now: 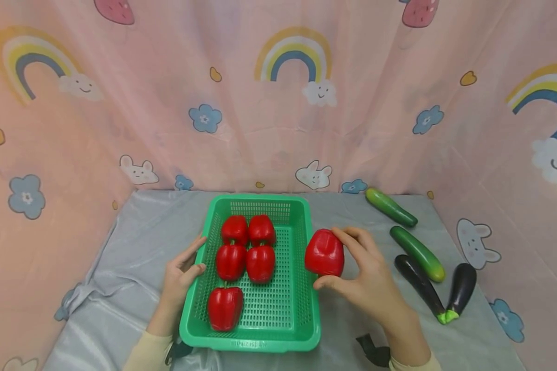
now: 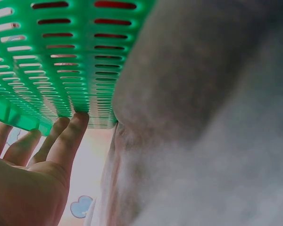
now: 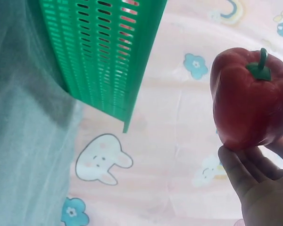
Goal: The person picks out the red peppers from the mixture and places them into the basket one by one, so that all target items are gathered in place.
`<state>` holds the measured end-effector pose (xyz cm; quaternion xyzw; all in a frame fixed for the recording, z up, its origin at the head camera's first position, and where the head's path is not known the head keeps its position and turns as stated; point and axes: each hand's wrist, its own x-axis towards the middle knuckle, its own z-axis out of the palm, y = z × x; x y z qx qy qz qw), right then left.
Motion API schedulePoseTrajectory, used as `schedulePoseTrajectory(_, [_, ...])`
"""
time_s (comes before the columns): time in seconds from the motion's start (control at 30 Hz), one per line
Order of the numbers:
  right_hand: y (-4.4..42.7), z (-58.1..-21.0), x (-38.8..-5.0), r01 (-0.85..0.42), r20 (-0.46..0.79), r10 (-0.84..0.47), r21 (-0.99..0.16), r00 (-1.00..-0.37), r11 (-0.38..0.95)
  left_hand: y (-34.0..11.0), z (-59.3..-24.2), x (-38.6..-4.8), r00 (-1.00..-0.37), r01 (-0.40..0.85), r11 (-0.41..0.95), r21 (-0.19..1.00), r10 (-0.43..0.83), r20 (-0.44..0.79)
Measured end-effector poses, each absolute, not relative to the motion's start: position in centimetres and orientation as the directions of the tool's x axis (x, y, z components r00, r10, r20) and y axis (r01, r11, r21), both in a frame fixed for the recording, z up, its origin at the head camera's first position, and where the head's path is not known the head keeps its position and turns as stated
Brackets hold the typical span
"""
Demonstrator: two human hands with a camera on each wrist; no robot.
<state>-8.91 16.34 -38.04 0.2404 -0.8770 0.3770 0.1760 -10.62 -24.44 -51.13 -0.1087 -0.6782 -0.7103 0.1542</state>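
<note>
A red bell pepper (image 1: 325,252) is pinched between the thumb and fingers of my right hand (image 1: 369,273), up beside the basket's right rim. The right wrist view shows this pepper (image 3: 252,101) with its green stem and the fingertips against its lower end. Several more red bell peppers (image 1: 260,264) lie inside the green plastic basket (image 1: 306,335), mostly on its left side. At the basket's left side, my left hand (image 1: 178,275) touches the wall with fairly straight fingers. In the left wrist view, the left hand's fingertips (image 2: 80,115) rest against the slotted wall.
On the right side of the grey cloth (image 1: 353,211) lie two green cucumber- or zucchini-like vegetables (image 1: 418,252) and two dark eggplants (image 1: 461,288). A pink patterned curtain (image 1: 269,139) rises behind and along both sides.
</note>
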Motion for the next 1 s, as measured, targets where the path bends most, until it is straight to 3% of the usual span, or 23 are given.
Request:
schedulePoseTrajectory(0.57, [14.3,-37.6,-9.6,-0.681,0.556,-0.397,-0.546,-0.730,0.488,-24.2,-50.8,-10.5,-0.920,0.389,-0.028,0.921,-0.070,0.387])
schedulePoseTrajectory(1.0, [13.0,-37.2,-9.8,-0.687,0.542,-0.423,-0.585,-0.726,0.430,-24.3,-50.9,-10.6,-0.938,0.337,-0.006,0.941,-0.090,0.335])
